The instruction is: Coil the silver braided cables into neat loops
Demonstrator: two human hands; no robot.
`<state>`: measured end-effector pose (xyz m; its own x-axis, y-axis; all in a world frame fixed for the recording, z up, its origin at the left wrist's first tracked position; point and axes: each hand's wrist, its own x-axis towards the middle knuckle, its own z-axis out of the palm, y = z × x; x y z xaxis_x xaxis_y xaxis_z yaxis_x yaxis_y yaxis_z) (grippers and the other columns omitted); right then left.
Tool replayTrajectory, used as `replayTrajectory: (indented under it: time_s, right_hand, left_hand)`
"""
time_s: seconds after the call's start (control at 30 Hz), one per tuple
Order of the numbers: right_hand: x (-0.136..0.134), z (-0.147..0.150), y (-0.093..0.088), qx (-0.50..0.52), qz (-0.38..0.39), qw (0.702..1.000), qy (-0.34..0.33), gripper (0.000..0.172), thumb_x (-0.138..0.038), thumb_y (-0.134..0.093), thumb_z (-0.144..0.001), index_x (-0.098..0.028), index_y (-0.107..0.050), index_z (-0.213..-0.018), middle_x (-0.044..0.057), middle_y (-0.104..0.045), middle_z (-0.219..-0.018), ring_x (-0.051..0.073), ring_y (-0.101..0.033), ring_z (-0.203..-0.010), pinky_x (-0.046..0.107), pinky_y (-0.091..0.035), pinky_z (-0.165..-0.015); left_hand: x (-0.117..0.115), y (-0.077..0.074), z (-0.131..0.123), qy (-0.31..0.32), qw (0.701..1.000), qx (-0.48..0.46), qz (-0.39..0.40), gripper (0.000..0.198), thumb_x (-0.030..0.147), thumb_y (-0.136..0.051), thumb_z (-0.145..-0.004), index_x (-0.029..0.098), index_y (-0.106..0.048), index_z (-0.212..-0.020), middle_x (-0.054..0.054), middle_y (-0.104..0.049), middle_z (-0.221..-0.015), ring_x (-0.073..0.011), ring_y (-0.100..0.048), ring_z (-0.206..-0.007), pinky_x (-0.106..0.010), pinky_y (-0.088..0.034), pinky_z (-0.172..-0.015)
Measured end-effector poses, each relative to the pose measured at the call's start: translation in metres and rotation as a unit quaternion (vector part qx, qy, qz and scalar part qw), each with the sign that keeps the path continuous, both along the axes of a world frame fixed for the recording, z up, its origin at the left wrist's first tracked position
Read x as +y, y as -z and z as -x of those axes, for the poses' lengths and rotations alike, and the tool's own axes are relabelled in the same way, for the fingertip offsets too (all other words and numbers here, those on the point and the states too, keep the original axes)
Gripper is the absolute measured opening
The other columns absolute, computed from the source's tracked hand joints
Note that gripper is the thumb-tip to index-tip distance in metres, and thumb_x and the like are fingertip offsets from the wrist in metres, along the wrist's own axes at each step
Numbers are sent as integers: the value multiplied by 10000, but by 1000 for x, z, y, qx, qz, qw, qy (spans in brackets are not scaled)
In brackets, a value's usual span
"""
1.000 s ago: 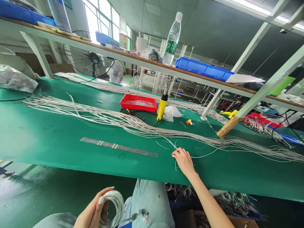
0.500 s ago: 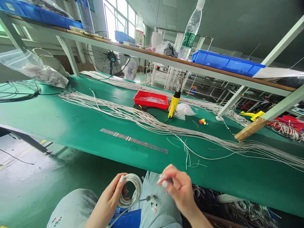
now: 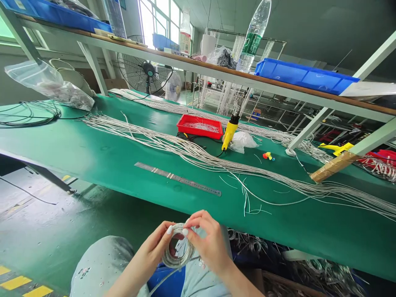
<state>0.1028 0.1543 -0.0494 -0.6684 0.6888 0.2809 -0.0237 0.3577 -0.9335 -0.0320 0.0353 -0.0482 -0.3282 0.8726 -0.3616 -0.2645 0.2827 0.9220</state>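
Low in the head view, my left hand and my right hand both hold a small coil of pale wire above my lap. The left hand grips its lower left side, while the right fingers pinch its top edge. A loose wire tail runs down-left from the coil, and its far end is hidden. Beyond my hands, long bundles of white wire lie across the green bench mat. A few stray strands spread near the bench's front edge.
A steel ruler, a red tray of wires, a yellow-handled tool and a plastic bag sit on the mat. Coiled wires lie below the bench at right. A shelf with a blue bin runs overhead.
My right hand has come back from the bench strands to my lap and now holds the coil with my left. The view has tilted and shifted slightly.
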Motion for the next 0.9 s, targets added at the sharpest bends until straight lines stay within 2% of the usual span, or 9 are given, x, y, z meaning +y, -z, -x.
replayTrajectory:
  time_s: [0.07, 0.13, 0.27, 0.37, 0.47, 0.57, 0.7, 0.8, 0.9]
  right_hand:
    - [6, 7, 5, -22, 87, 996, -12, 81, -277, -716, -809, -201, -739, -818, 51, -702, -957, 189, -653, -856, 298, -507, -745]
    - [12, 13, 13, -44, 150, 987, -24, 115, -303, -715, -797, -195, -739, -828, 55, -714, -955, 193, -662, -815, 297, -517, -703]
    - [19, 23, 27, -81, 203, 975, -39, 182, -338, -732, -777, -175, -748, -858, 58, -739, -815, 201, -663, -734, 312, -508, -677]
    - [21, 24, 34, -81, 248, 964, -57, 301, -373, -754, -745, -170, -729, -966, 77, -749, -932, 206, -673, -805, 310, -510, -707]
    - [20, 20, 34, -71, 292, 952, -58, 449, -484, -729, -769, -151, -675, -1066, 112, -729, -1048, 208, -671, -875, 307, -507, -725]
    - [13, 12, 25, -65, 322, 942, -67, 484, -541, -701, -808, -144, -660, -1081, 116, -730, -1043, 202, -668, -889, 305, -500, -740]
    - [-6, 2, 0, -22, 348, 928, -128, 449, -534, -715, -828, -165, -683, -1083, 88, -741, -1004, 212, -671, -932, 325, -515, -824]
    - [-21, -1, -21, -15, 306, 939, -159, 379, -499, -729, -840, -194, -719, -1065, 71, -743, -1000, 211, -667, -942, 306, -505, -844]
    - [-34, -2, -38, -35, 241, 958, -153, 370, -504, -782, -785, -216, -745, -1016, 45, -738, -956, 203, -660, -877, 284, -505, -797]
  left_hand:
    - [4, 4, 9, 37, 994, -97, 32, 420, 561, -591, -875, 226, -615, -1126, 3, -658, -947, -135, -555, -809, -214, -467, -721]
    - [8, 10, 19, 57, 987, -146, 44, 453, 538, -616, -871, 207, -606, -1180, -19, -667, -953, -132, -580, -798, -237, -485, -740]
    - [12, 19, 36, 70, 981, -171, 56, 473, 496, -649, -866, 208, -584, -1236, -48, -684, -991, -131, -603, -777, -259, -505, -718]
    - [12, 17, 41, 58, 983, -161, 68, 509, 487, -677, -846, 200, -568, -1252, -48, -686, -961, -130, -598, -737, -262, -518, -666]
    - [10, 6, 43, 20, 990, -131, 57, 496, 489, -662, -856, 211, -567, -1255, -60, -692, -1058, -137, -615, -766, -250, -525, -660]
    - [4, -6, 41, -12, 994, -109, 11, 437, 476, -644, -870, 231, -603, -1230, -62, -705, -1098, -175, -648, -855, -260, -541, -715]
    - [-9, -13, 33, -66, 989, -110, -77, 333, 475, -669, -845, 254, -700, -1092, -28, -735, -944, -166, -650, -795, -223, -535, -681]
    - [-18, -12, 25, -100, 978, -119, -137, 292, 482, -714, -793, 268, -741, -989, -21, -736, -851, -161, -643, -736, -226, -540, -689]
    - [-23, -14, 16, -129, 960, -134, -209, 253, 432, -653, -833, 246, -754, -973, -66, -728, -869, -229, -675, -782, -327, -580, -723]
